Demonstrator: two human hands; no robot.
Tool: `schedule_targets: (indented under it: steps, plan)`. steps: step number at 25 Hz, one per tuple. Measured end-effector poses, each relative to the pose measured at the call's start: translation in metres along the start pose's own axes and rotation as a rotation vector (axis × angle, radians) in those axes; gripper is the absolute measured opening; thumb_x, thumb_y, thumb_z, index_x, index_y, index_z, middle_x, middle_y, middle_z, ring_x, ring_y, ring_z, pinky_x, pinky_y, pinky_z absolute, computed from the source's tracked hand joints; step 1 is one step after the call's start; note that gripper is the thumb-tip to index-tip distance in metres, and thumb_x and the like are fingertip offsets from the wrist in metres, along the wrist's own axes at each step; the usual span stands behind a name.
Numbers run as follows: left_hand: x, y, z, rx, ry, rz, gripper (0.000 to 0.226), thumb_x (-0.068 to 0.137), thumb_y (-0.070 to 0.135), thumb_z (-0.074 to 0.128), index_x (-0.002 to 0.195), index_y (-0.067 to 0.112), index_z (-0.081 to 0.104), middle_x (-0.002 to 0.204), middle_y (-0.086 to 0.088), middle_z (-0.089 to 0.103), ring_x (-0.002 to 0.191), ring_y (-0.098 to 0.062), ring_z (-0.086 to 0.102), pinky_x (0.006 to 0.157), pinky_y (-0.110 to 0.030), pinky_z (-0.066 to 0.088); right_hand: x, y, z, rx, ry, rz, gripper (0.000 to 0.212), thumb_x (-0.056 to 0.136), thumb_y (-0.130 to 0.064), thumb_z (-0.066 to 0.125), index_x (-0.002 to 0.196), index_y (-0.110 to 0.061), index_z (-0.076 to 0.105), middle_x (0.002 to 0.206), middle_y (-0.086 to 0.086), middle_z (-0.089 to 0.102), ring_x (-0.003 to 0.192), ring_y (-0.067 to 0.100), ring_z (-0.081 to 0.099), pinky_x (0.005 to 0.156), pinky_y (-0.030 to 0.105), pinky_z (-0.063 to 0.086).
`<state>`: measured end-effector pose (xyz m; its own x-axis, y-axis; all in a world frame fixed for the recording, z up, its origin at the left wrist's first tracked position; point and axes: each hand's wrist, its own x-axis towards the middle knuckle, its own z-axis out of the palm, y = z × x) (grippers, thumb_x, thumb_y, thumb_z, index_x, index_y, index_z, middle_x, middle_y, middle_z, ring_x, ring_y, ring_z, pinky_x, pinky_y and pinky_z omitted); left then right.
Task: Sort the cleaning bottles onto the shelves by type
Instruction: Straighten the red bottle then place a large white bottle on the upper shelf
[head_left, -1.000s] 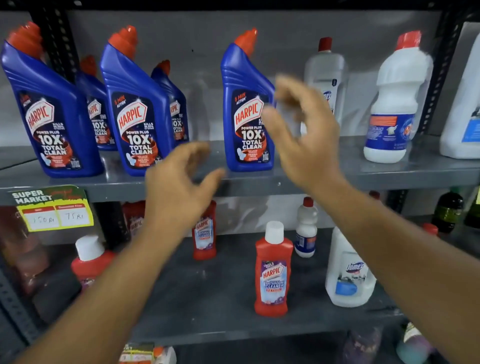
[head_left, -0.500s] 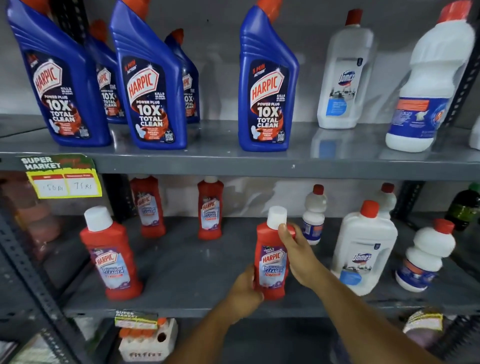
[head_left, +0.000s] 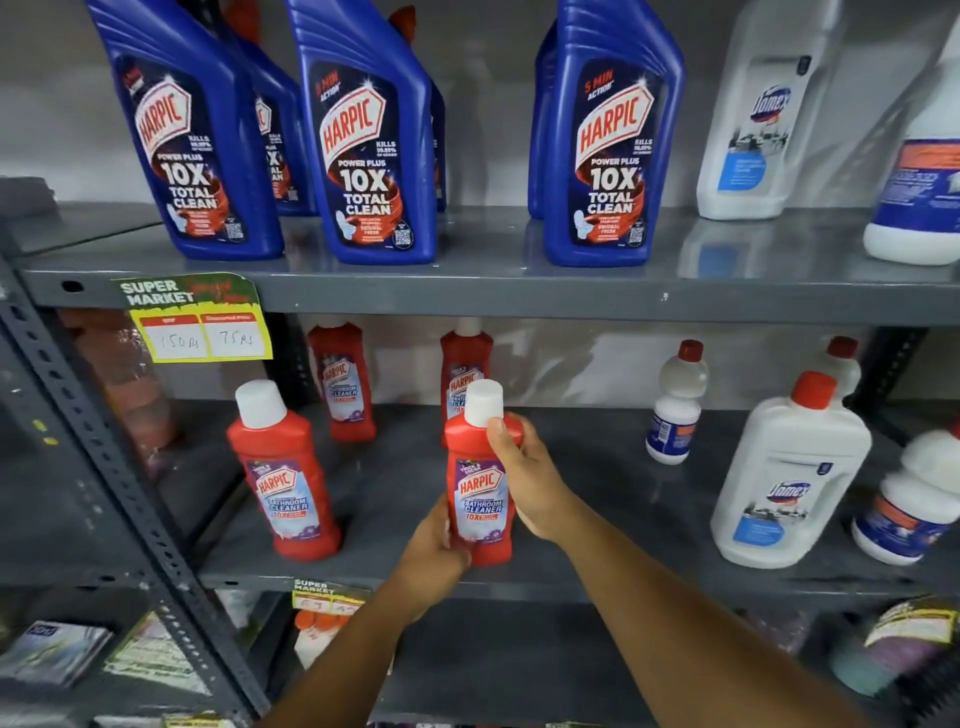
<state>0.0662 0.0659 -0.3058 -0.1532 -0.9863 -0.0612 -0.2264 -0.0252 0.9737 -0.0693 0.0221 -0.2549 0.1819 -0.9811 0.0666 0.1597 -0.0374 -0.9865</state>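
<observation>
A red Harpic bathroom cleaner bottle (head_left: 480, 493) with a white cap stands upright near the front of the middle shelf (head_left: 597, 577). My right hand (head_left: 524, 478) wraps its right side and neck. My left hand (head_left: 434, 551) grips its lower left. Three more red Harpic bottles stand on this shelf: one at front left (head_left: 283, 478), two at the back (head_left: 343, 384) (head_left: 462, 364). Blue Harpic toilet cleaners (head_left: 371, 135) fill the upper shelf (head_left: 467, 291), one apart (head_left: 605, 140) towards the right.
White Domex bottles stand at the right of both shelves (head_left: 769, 114) (head_left: 784, 478), with small white red-capped bottles (head_left: 675, 405) (head_left: 919, 499) around them. A yellow price tag (head_left: 202, 332) hangs on the upper shelf edge. A perforated grey upright (head_left: 104, 467) slants at left. Packets lie below.
Both hands dropped from the upper shelf to the middle shelf and closed on the red bathroom cleaner bottle. The view has moved closer and lower.
</observation>
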Motion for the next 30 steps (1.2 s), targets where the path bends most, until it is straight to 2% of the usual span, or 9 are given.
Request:
schedule_targets:
  steps: [6,9,12,15,19,21,23,25,30]
  plan:
    - [-0.002,-0.009,0.008,0.026,0.009,-0.072,0.07,0.081,-0.019,0.049,0.141,0.015,0.037,0.137,-0.007,0.053,0.125,-0.024,0.051,0.104,-0.041,0.046,-0.004,-0.002,0.0,-0.097,0.029,0.033,0.064,0.078,-0.059,0.056,0.131,-0.025,0.044,0.113,0.002,0.071,0.093,0.019,0.074,0.076,0.033,0.061]
    - [-0.015,-0.019,0.016,0.164,0.145,-0.046,0.063,0.081,-0.012,0.054,0.138,0.013,0.043,0.126,-0.011,0.061,0.117,-0.03,0.059,0.093,-0.034,0.048,-0.018,0.0,-0.008,-0.153,0.075,0.017,0.056,0.093,-0.053,0.042,0.143,-0.028,0.034,0.13,-0.008,0.06,0.1,-0.001,0.067,0.079,0.016,0.055]
    - [-0.05,-0.027,0.045,0.326,0.219,0.036,0.073,0.078,-0.002,0.065,0.142,0.022,0.039,0.115,-0.009,0.066,0.095,-0.017,0.065,0.08,-0.022,0.044,-0.048,-0.004,-0.04,-0.241,0.278,-0.136,0.047,0.1,-0.048,0.037,0.144,-0.033,0.035,0.145,-0.009,0.048,0.126,-0.002,0.048,0.099,0.014,0.041]
    - [-0.051,-0.026,0.098,0.338,0.021,0.121,0.08,0.074,0.006,0.074,0.143,0.021,0.035,0.133,0.007,0.052,0.102,0.0,0.061,0.078,-0.002,0.04,-0.085,-0.026,-0.105,-0.348,0.536,-0.466,0.021,0.095,-0.045,0.046,0.114,-0.049,0.053,0.113,-0.026,0.062,0.108,-0.005,0.058,0.095,0.016,0.044]
    - [0.002,0.015,0.188,0.24,-0.214,0.108,0.087,0.081,0.001,0.069,0.149,0.004,0.016,0.158,-0.007,0.023,0.141,-0.012,0.033,0.112,-0.01,0.024,-0.1,-0.068,-0.234,-0.59,0.967,-0.596,0.019,0.093,-0.041,0.05,0.111,-0.047,0.051,0.112,-0.016,0.053,0.104,0.005,0.05,0.094,0.028,0.041]
    - [0.037,0.039,0.225,0.231,-0.255,0.087,0.092,0.079,-0.002,0.071,0.149,0.0,0.012,0.16,-0.013,0.018,0.147,-0.021,0.023,0.121,-0.032,0.021,-0.092,-0.081,-0.282,-0.602,0.83,-0.359,0.038,0.095,-0.041,0.051,0.131,-0.033,0.048,0.126,-0.007,0.052,0.112,0.007,0.048,0.093,0.026,0.036]
    - [0.064,0.061,0.252,0.304,-0.242,0.09,0.096,0.064,0.007,0.083,0.145,-0.001,0.03,0.151,-0.016,0.039,0.139,-0.027,0.04,0.116,-0.043,0.032,-0.083,-0.082,-0.312,-0.545,0.583,-0.14,0.045,0.097,-0.043,0.048,0.139,-0.026,0.046,0.134,-0.002,0.052,0.119,0.011,0.048,0.094,0.025,0.034]
    - [0.08,0.07,0.27,0.324,-0.221,0.129,0.087,0.05,0.014,0.085,0.13,0.005,0.052,0.129,-0.015,0.063,0.118,-0.029,0.06,0.102,-0.048,0.047,-0.077,-0.079,-0.328,-0.554,0.446,-0.138,0.042,0.098,-0.046,0.046,0.134,-0.025,0.05,0.132,0.001,0.057,0.119,0.015,0.052,0.094,0.026,0.037]
    - [0.092,0.067,0.282,0.449,-0.151,0.098,0.062,0.054,0.011,0.086,0.112,0.02,0.065,0.105,0.004,0.076,0.089,-0.01,0.071,0.079,-0.024,0.055,-0.078,-0.077,-0.333,-0.566,0.313,-0.161,0.048,0.097,-0.053,0.04,0.133,-0.023,0.045,0.125,0.004,0.061,0.111,0.019,0.06,0.088,0.028,0.052]
